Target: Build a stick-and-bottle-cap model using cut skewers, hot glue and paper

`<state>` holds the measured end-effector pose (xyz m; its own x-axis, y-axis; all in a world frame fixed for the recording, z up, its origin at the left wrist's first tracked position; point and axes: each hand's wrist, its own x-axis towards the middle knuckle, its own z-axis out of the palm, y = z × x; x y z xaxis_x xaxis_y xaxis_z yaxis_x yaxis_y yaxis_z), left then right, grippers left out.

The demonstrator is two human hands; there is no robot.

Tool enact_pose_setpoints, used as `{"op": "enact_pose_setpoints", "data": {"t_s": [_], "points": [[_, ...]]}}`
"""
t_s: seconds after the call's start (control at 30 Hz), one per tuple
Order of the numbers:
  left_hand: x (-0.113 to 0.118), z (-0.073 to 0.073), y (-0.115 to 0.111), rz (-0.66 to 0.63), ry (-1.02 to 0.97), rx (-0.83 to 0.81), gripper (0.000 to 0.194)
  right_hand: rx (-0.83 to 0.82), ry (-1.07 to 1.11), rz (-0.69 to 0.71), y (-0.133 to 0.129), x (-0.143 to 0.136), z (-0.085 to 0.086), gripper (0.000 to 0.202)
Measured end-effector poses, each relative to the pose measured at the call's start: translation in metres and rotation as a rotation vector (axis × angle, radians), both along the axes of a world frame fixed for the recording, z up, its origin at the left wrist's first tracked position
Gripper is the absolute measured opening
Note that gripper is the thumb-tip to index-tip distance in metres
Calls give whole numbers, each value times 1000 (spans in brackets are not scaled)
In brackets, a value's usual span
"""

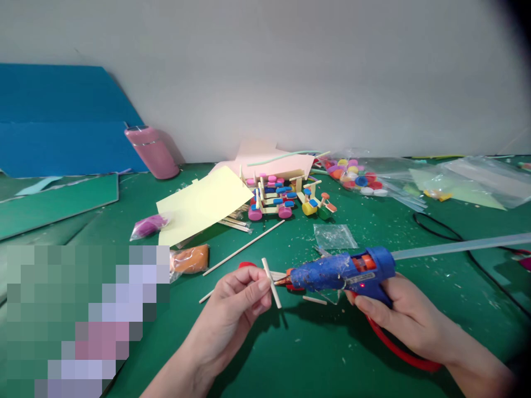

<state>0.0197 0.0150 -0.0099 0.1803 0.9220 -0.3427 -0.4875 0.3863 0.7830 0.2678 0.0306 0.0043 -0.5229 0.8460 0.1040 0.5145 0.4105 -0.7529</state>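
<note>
My left hand pinches a short pale wooden stick between thumb and fingers, the stick standing nearly upright and slightly tilted. My right hand is wrapped around the handle of a blue hot glue gun, which points left. Its copper-coloured nozzle meets or nearly meets the stick; whether they touch I cannot tell. A clear glue stick juts from the back of the gun, and a small red light glows on its side. Under my right hand shows a red curved piece, partly hidden.
Behind my hands stand several small wheeled stick models. Around lie a yellow sheet, an orange clay packet, a thin wooden rod, a bag of coloured discs and a black cord. A pink bottle stands back left.
</note>
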Motion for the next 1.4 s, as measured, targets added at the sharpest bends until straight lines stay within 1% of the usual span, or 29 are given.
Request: {"op": "enact_pose_setpoints", "data": {"t_s": [0.3,0.53,0.83,1.07,1.4], "points": [[-1,1,0,16,-19,-6,16,-13,-7,12,0,1,0,17],[-2,0,1,31,-18,-17,13,-40,-23,-3,-1,-1,3,18],[-3,-1,3,34,-24,-8,13,-29,-35,3,1,2,-3,18],[-4,0,3,35,-44,6,11,-37,-52,12,0,2,-3,20],[-7,-2,3,32,-62,52,11,0,-64,23,-2,3,-4,26]]}}
